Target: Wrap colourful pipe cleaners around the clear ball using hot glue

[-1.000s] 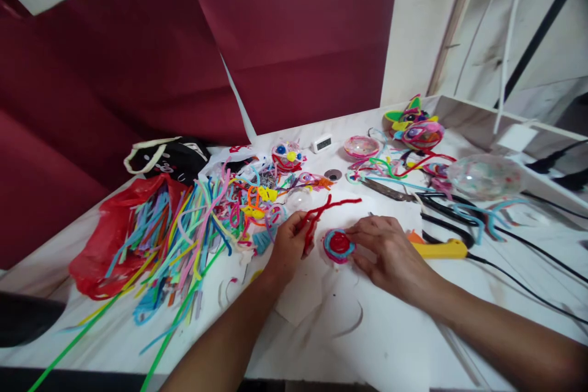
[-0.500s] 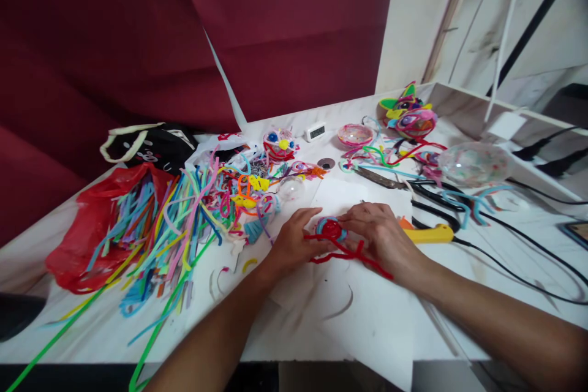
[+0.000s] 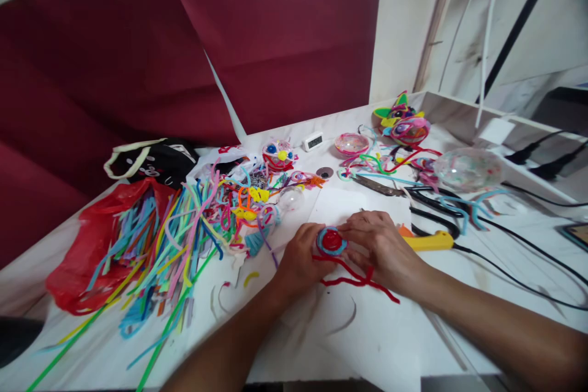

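Your left hand [image 3: 301, 257] and right hand [image 3: 381, 248] meet on a small red disc [image 3: 331, 241] ringed in blue, fingers of both curled around its edges and pinching it between them just above the white worktop [image 3: 404, 343]. A red pipe cleaner [image 3: 356, 275] trails from the disc, running under your right hand and out across the paper toward you.

Left of your hands: a loose heap of pipe cleaners [image 3: 184, 226] in many colours, spilling from a red bag [image 3: 87, 245]. Behind the heap: a black bag [image 3: 151, 162].

Right of your right hand: a yellow-handled tool [image 3: 429, 241] with a black cord. Beyond it: scissors [image 3: 432, 202], a clear dome [image 3: 468, 168], a small white clock [image 3: 313, 141].
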The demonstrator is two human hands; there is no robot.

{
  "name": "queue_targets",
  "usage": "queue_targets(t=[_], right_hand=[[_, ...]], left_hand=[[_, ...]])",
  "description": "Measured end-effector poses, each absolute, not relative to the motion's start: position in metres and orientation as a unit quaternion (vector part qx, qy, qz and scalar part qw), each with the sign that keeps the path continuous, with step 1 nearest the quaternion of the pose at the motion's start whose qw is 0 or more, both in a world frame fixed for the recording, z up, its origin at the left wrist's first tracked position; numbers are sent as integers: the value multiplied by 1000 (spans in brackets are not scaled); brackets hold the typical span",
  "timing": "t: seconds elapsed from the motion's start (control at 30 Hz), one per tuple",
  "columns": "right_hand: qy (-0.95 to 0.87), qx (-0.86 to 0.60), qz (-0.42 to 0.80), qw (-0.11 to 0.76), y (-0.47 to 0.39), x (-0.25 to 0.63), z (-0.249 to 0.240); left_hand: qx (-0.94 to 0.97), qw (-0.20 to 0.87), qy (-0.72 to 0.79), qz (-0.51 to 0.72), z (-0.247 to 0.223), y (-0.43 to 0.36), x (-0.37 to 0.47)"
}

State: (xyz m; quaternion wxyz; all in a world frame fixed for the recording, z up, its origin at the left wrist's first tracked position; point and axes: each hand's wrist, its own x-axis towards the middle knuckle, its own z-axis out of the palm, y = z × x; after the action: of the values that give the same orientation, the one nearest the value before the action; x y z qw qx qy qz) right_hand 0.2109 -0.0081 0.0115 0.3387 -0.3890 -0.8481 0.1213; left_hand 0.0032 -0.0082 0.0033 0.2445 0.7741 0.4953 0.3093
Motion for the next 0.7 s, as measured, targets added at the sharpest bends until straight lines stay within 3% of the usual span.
queue_targets(t=[0.7], right_hand=[[-852, -389, 117, 331, -6, 212, 10]], left_hand=[[778, 222, 489, 326, -1, -10, 5]])
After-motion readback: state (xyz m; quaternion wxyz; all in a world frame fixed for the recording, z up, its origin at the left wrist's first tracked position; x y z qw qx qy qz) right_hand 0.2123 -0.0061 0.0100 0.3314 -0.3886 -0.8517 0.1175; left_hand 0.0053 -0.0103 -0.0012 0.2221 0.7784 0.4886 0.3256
